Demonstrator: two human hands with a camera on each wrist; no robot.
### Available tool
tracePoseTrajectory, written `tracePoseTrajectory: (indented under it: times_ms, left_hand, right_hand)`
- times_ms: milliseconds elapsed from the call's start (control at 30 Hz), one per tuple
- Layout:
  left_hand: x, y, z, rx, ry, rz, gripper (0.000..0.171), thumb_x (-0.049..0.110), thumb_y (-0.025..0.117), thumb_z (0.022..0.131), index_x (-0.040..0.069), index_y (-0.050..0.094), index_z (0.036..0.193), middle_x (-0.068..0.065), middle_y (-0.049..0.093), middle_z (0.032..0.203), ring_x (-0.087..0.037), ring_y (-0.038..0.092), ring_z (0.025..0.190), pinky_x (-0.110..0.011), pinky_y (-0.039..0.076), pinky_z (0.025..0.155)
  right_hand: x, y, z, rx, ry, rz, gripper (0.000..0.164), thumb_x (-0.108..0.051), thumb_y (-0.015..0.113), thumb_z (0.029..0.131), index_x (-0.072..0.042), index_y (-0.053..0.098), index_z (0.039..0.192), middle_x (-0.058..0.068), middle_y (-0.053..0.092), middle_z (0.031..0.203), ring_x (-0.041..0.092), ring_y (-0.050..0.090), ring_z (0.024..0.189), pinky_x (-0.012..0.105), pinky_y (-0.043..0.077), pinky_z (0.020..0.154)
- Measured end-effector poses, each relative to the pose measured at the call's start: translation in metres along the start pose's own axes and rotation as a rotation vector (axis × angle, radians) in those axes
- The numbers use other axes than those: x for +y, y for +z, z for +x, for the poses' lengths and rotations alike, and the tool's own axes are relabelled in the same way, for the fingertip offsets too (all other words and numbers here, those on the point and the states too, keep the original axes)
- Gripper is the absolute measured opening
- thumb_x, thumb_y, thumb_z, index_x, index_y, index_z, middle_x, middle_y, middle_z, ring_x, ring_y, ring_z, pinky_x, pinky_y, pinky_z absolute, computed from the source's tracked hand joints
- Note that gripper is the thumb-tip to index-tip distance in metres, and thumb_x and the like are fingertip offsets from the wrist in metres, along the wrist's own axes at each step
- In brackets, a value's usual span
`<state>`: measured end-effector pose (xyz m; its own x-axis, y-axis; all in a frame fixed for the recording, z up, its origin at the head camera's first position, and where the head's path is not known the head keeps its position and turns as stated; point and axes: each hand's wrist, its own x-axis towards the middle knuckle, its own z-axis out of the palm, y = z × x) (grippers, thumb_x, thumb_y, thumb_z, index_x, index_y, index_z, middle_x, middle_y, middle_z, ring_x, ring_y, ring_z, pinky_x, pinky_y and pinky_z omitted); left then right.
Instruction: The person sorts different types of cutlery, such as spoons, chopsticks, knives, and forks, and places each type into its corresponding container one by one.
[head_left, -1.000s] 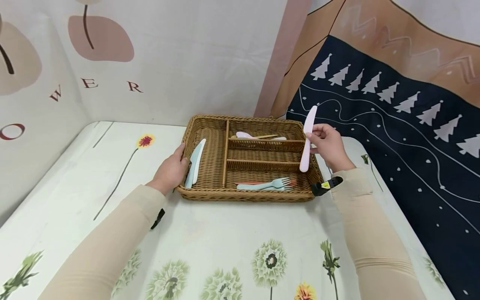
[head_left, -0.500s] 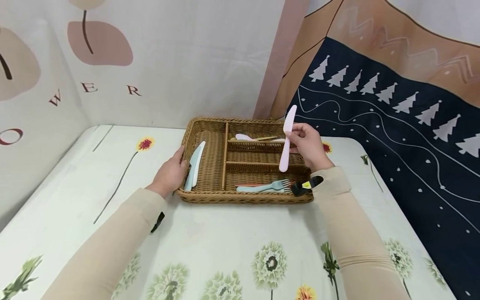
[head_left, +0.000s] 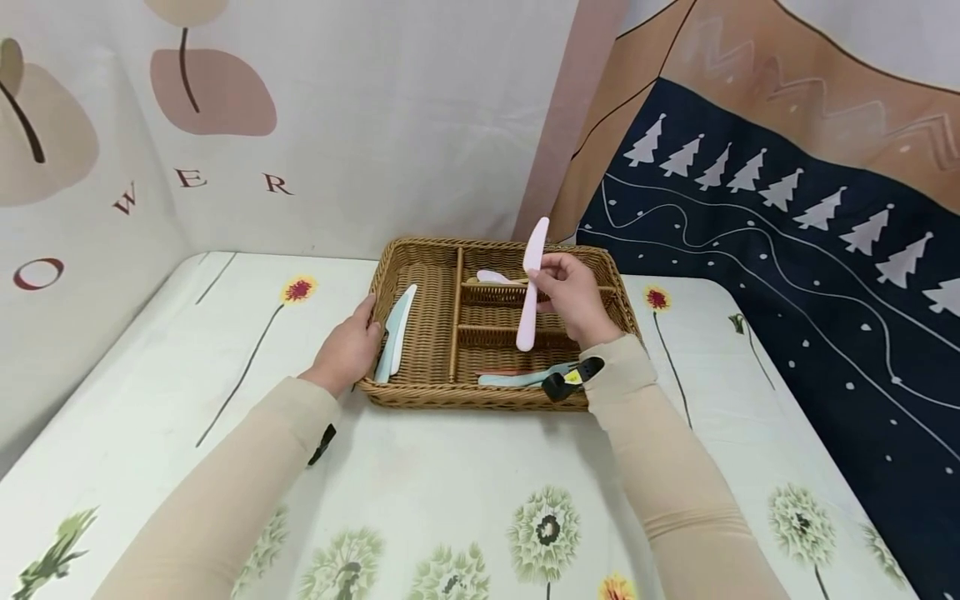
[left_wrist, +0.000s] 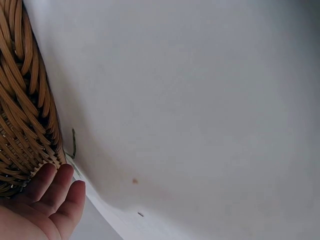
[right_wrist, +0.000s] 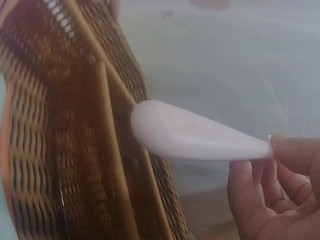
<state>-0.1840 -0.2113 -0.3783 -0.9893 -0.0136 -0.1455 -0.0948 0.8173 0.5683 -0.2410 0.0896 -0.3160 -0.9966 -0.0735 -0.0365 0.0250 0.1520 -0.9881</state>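
Observation:
My right hand (head_left: 566, 292) pinches a pink plastic knife (head_left: 529, 308) near its middle, holding it above the wicker basket (head_left: 480, 402). In the right wrist view the knife's rounded handle (right_wrist: 172, 131) reaches out over the basket's dividers. My left hand (head_left: 347, 342) holds the basket's left side, its fingers (left_wrist: 56, 185) against the outer wall in the left wrist view. In the basket's left compartment lie a light blue knife (head_left: 388, 346) and a white knife (head_left: 403, 329), side by side. A pink spoon (head_left: 492, 277) lies in the back right compartment, partly hidden by my right hand.
A light blue fork (head_left: 517, 379) and a red utensil (head_left: 498, 372) lie in the front right compartment, partly behind my wrist strap (head_left: 573, 379). A long divider (head_left: 456, 333) separates left from right. The floral tablecloth (head_left: 450, 475) extends around the basket, with printed curtains behind.
My right hand has moved left over the basket with the pink knife, from its right edge toward the middle. The left hand has stayed at the basket's left side.

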Motion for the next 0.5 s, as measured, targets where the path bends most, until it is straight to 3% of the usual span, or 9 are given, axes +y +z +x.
tracePoseTrajectory:
  times_ms: [267, 500]
  left_hand:
    - [0.001, 0.000, 0.000, -0.001, 0.003, 0.004, 0.057, 0.023, 0.023, 0.106, 0.008, 0.000, 0.156, -0.032, 0.036, 0.146, -0.046, 0.043, 0.129, -0.057, 0.036, 0.106]
    - [0.000, 0.001, 0.000, 0.006, 0.006, 0.006, 0.057, 0.023, 0.023, 0.106, 0.007, 0.001, 0.156, -0.032, 0.034, 0.147, -0.046, 0.039, 0.132, -0.057, 0.034, 0.107]
  right_hand:
    - [-0.004, 0.027, 0.000, -0.009, 0.036, 0.093, 0.025, -0.008, 0.059, 0.096, 0.000, 0.056, 0.120, 0.003, 0.055, 0.094, 0.012, 0.057, 0.078, 0.024, 0.056, 0.058]
    - [0.000, 0.053, 0.003, -0.013, 0.075, 0.186, 0.025, -0.008, 0.059, 0.096, 0.000, 0.057, 0.119, 0.003, 0.056, 0.094, 0.013, 0.058, 0.080, 0.027, 0.056, 0.062]
